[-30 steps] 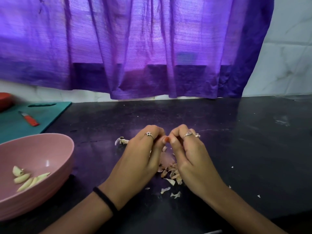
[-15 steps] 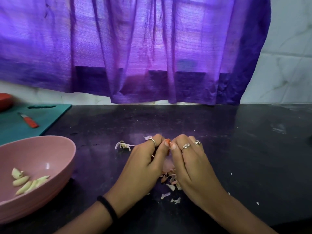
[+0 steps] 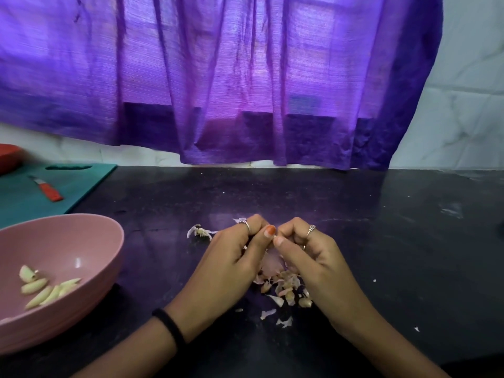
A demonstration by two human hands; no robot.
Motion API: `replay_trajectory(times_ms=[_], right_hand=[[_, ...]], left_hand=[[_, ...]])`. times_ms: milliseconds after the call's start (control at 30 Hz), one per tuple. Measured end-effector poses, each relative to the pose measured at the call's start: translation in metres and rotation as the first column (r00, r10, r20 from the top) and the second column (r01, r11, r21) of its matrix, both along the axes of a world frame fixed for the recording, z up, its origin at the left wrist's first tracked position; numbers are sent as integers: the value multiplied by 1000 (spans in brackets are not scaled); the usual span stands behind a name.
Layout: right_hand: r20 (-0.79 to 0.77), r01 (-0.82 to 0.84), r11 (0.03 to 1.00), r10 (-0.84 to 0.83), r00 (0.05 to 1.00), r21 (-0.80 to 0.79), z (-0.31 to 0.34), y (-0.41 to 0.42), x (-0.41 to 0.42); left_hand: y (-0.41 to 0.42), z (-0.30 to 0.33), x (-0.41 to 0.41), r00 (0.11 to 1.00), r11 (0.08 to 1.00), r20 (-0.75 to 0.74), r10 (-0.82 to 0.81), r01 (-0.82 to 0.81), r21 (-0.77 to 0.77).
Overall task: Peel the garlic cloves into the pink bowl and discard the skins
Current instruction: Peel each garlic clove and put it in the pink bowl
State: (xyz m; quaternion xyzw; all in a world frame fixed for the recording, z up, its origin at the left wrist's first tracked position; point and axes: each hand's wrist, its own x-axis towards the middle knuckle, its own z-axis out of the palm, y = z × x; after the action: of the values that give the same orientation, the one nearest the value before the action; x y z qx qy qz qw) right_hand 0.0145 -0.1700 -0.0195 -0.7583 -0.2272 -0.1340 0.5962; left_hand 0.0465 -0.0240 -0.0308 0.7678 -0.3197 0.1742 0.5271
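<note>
My left hand (image 3: pixel 231 257) and my right hand (image 3: pixel 308 255) meet over the black counter, fingers curled, thumbs touching at a garlic clove that the fingers mostly hide. A pale pink skin (image 3: pixel 270 264) shows between the palms. Below them lies a heap of garlic skins (image 3: pixel 286 290). The pink bowl (image 3: pixel 90 236) stands at the left with several peeled cloves (image 3: pixel 46 290) inside. A garlic root stub with skin (image 3: pixel 200 232) lies just left of my left hand.
A teal cutting board (image 3: pixel 81 181) at the back left carries a small knife with a red handle (image 3: pixel 49 191). A red object (image 3: pixel 8 159) sits at the far left edge. A purple curtain (image 3: pixel 218 77) hangs behind the counter (image 3: pixel 381 241).
Both hands stay together on the clove and have drawn slightly nearer to me. The thumbs have shifted on the clove. The bowl has not moved.
</note>
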Motion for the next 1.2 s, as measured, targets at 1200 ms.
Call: replay_trajectory(times_ms=[1200], right_hand=[[-297,106,933,0,955,343,5,13,1]], left_hand=[[-9,-3,-5,988,992,88,124,-124,-9]])
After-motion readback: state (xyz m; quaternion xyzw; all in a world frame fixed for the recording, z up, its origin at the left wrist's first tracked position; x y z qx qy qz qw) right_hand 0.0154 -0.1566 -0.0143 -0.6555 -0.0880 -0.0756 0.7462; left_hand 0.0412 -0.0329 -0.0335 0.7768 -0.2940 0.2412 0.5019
